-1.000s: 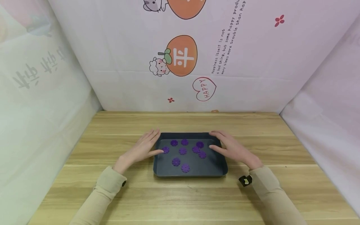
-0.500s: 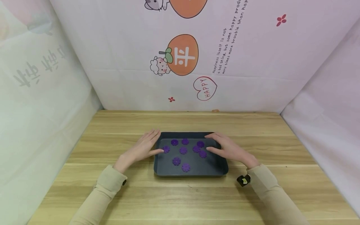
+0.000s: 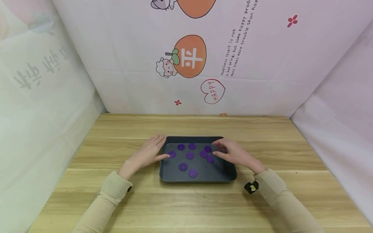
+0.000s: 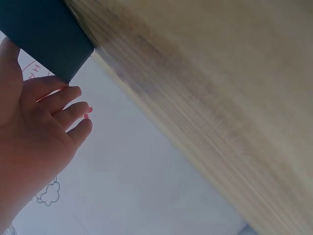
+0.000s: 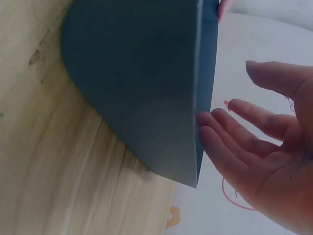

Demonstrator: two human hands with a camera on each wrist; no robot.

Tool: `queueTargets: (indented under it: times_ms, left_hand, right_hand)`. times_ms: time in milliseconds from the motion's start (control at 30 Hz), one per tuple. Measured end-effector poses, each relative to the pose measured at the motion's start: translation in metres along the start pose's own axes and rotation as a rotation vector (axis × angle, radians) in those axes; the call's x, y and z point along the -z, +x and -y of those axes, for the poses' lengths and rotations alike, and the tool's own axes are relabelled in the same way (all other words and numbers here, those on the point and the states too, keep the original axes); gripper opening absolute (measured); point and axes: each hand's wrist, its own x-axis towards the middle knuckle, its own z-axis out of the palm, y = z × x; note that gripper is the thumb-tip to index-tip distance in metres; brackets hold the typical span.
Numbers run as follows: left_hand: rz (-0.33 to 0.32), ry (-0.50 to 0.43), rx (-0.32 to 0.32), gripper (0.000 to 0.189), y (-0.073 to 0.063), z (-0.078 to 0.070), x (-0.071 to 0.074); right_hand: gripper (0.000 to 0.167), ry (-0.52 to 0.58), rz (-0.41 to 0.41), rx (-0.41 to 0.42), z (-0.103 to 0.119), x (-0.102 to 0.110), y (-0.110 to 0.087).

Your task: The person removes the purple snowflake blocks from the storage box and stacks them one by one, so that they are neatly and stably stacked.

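Note:
A dark blue-grey rectangular tray (image 3: 214,173) sits on the wooden table. Inside lie several purple notched plastic discs (image 3: 192,173), shaped like snowflake building pieces. My left hand (image 3: 145,153) rests at the tray's back left corner, fingers straight along the outside and thumb reaching over the rim; its fingers (image 4: 58,100) show close by the corner in the left wrist view. Over the tray's right side is my right hand (image 3: 234,152), thumb and index finger apart near a disc (image 3: 208,149) at the back right. In the right wrist view, its fingertips (image 5: 208,132) overlap the tray's rim.
The wooden table (image 3: 186,207) stretches around the tray. A white printed cloth wall (image 3: 140,94) rises behind its far edge, with more white cloth (image 3: 335,119) at both sides. A black strap piece (image 3: 251,187) hangs at the right cuff.
My right hand has moved left from the tray's right rim to over the discs, its thumb and index finger drawing slightly closer. The left hand stays in place.

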Motion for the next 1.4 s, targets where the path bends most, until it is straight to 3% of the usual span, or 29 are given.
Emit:
queueTargets:
  times_ms: [767,1033,1400]
  left_hand:
    - [-0.049,0.04,-0.025,0.084,-0.002,0.0,-0.001]
    - [-0.033,0.037,-0.016,0.085,-0.002,-0.001,-0.001]
    - [-0.029,0.05,-0.002,0.085,-0.002,-0.001,-0.002]
  right_hand:
    - [0.032,0.024,0.19,-0.13,0.005,-0.003,0.014]
    - [0.034,-0.006,0.236,-0.191,0.007,-0.009,0.019]
    - [0.029,-0.057,0.257,-0.165,0.011,-0.013,0.025]
